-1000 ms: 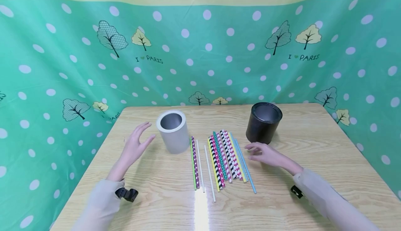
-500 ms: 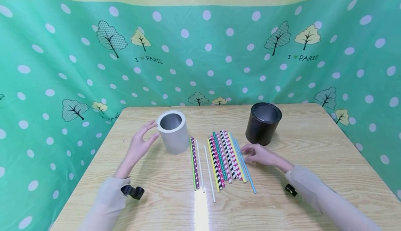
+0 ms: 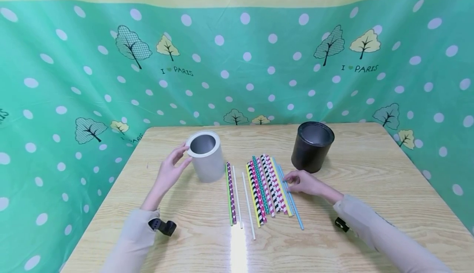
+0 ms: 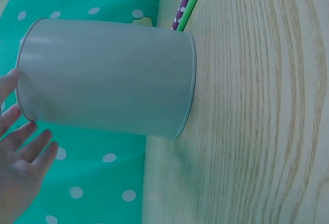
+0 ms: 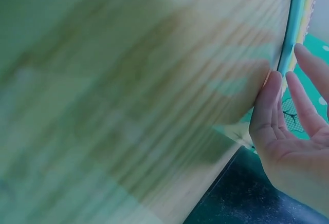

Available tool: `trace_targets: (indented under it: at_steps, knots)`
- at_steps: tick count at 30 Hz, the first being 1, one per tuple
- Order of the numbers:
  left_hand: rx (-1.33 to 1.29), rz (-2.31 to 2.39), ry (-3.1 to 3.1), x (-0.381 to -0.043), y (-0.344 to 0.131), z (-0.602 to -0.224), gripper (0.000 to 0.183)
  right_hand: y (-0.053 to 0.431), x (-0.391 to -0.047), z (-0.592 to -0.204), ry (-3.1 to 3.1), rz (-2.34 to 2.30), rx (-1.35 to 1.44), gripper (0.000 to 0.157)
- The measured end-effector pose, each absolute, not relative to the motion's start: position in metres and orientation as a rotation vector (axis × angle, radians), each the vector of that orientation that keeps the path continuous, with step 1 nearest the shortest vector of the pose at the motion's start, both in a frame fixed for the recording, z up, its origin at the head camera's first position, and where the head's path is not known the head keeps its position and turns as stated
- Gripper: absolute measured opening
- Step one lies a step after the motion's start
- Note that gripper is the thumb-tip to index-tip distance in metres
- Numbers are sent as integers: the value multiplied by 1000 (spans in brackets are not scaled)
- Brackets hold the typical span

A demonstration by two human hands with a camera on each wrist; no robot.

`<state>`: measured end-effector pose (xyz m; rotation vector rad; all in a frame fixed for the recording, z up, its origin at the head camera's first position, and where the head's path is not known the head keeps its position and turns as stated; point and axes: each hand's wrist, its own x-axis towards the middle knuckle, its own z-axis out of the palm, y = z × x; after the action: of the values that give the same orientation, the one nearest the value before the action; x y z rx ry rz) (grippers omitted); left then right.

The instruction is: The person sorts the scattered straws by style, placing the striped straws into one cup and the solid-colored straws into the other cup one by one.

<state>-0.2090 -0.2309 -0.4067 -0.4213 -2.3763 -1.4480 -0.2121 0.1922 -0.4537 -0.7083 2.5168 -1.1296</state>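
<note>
A white can [image 3: 207,164] stands upright at the left of the wooden table. My left hand [image 3: 172,172] reaches its rim with fingertips and thumb, the fingers loosely bent; in the left wrist view the hand [image 4: 23,157] is beside the can's rim. Paper straws [image 3: 264,186] in striped and dotted patterns lie in a row at the middle. At their right edge lie light blue straws [image 3: 294,209]. My right hand [image 3: 305,182] has its thumb and fingertips at these, with a gap between them. The right wrist view shows the fingertips right beside a blue straw [image 5: 292,26].
A black can [image 3: 311,153] stands upright behind my right hand. Left of the main row lie a white straw [image 3: 248,207], another white straw [image 3: 238,197], a purple dotted straw [image 3: 232,194] and a green straw [image 3: 228,197]. A green dotted cloth [image 3: 237,79] hangs behind the table.
My left hand has moved right, from beside the white can to its rim. My right hand has shifted slightly left onto the blue straws. The cans and straws have stayed in place.
</note>
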Motion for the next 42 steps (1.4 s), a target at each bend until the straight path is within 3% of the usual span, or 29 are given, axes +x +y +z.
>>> trace_targets:
  at_steps: [9, 19, 42]
  knots:
    - [-304, -1688, -2330, -197, -217, -390, 37, 191, -214, -457, 2532, -1141, -701, 28]
    - [-268, -1727, -2291, -212, -225, -413, 39, 188, -214, -459, 2596, -1112, -660, 27]
    - [-258, -1805, -2247, -212, -224, -417, 40, 179, -209, -453, 2592, -1242, -429, 34]
